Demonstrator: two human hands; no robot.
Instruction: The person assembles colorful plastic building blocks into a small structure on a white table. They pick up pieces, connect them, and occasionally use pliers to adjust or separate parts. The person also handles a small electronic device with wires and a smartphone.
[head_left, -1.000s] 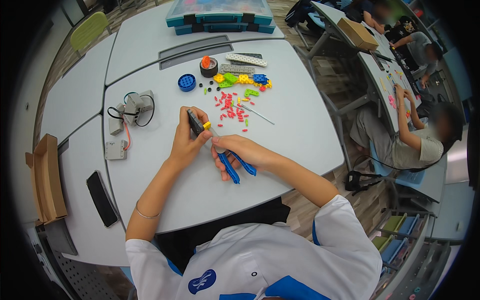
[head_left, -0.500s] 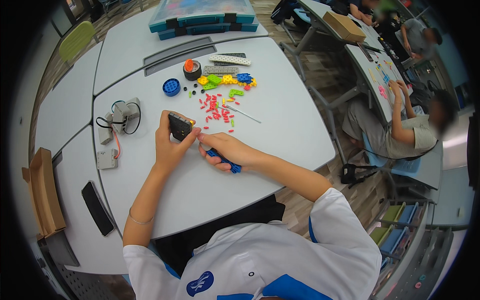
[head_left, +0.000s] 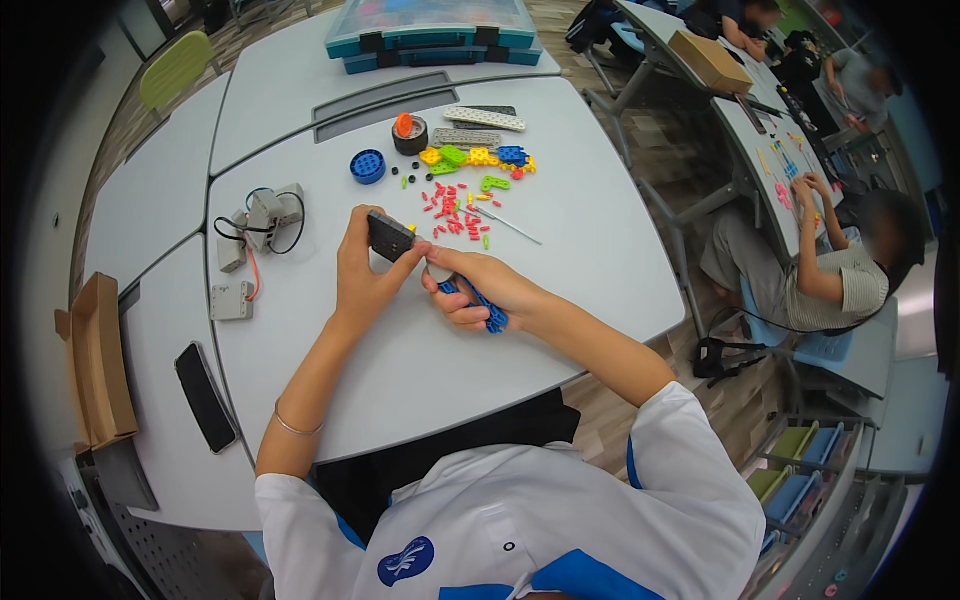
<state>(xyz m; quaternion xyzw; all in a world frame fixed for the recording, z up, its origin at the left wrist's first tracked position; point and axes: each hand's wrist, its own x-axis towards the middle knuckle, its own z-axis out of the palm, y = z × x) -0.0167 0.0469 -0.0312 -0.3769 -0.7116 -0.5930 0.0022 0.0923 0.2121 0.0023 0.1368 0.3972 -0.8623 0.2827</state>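
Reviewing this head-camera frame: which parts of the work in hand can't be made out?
- Blue beam, head view: mostly covered by the right hand.
- Dark block: lower part wrapped by the left hand.
- Where the two pieces meet: hidden behind fingers.
- Red pins on the table: too small to count.

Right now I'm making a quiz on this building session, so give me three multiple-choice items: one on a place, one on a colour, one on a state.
1. Where does the black phone lie?
A. on the table to the person's left
B. on the lidded parts case
C. on the floor

2. What colour is the beam in the right hand?
A. yellow
B. blue
C. white

3. How is the dark block?
A. lying loose among the small pegs
B. inside the cardboard box
C. gripped in the left hand

Answers: 1 A, it rests flat left of the left forearm. 2 B, blue shows below the fingers. 3 C, the fingers close around it above the table.
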